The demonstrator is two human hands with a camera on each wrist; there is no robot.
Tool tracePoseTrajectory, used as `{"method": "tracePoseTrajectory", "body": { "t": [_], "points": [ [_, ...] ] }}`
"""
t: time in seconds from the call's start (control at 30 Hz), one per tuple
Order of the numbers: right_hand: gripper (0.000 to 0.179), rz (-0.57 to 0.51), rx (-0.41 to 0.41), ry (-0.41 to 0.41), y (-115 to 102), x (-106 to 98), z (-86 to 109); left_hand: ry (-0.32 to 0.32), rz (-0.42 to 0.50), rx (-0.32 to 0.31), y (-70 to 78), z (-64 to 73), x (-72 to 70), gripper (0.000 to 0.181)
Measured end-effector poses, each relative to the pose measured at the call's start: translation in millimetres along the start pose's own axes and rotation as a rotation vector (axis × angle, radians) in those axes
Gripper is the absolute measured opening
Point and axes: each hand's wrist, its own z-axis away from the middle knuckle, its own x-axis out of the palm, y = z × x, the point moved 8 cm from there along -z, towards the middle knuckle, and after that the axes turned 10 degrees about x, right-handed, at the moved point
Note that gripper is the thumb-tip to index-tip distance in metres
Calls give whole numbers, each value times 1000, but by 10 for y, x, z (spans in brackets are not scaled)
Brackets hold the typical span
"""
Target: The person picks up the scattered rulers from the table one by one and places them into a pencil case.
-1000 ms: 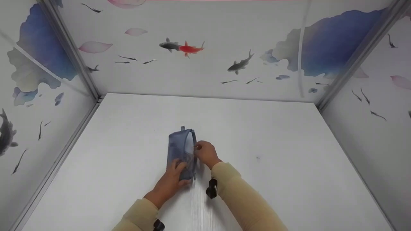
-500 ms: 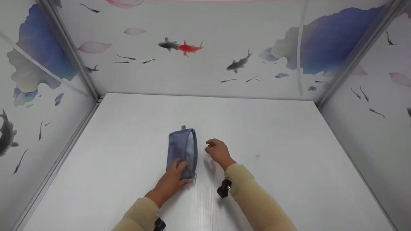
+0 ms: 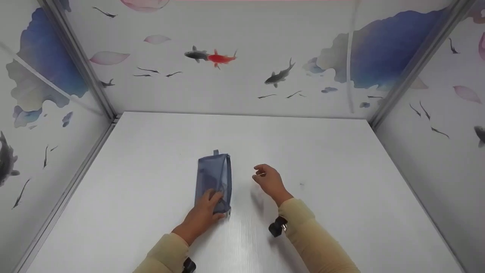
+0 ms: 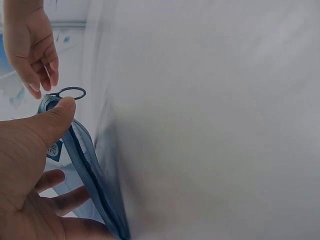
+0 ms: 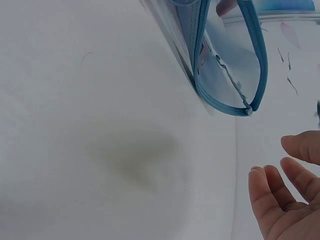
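Note:
A blue translucent zip pouch (image 3: 210,170) stands near the middle of the table in the head view, its long zipped side facing right. My left hand (image 3: 202,218) grips its near end, with the thumb (image 4: 64,110) on the zip corner beside a ring pull (image 4: 84,93) and the fingers along the pouch's side. In the right wrist view the zip edge (image 5: 225,107) gapes, and a small reddish, dark thing (image 5: 201,54) shows inside, its kind unclear. Right of the pouch and apart from it, my right hand (image 3: 271,184) hovers with loosely bent fingers, holding nothing.
The white tabletop (image 3: 322,159) spreads around both hands. Walls printed with fish and petals (image 3: 235,87) enclose it at the back, left and right, with metal posts (image 3: 94,76) at the corners. A small faint mark (image 3: 302,184) lies on the right part of the table.
My right hand has left the pouch's zip edge and moved off to the right. The pouch's opening looks narrower from above. My left hand keeps its grip at the near end.

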Motion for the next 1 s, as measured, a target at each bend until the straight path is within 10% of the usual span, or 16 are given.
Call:
{"method": "tracePoseTrajectory", "body": {
  "t": [1.0],
  "points": [
    [34, 118, -53, 62, 144, -537, 295, 29, -230, 64, 81, -36, -80, 61]
  ]
}}
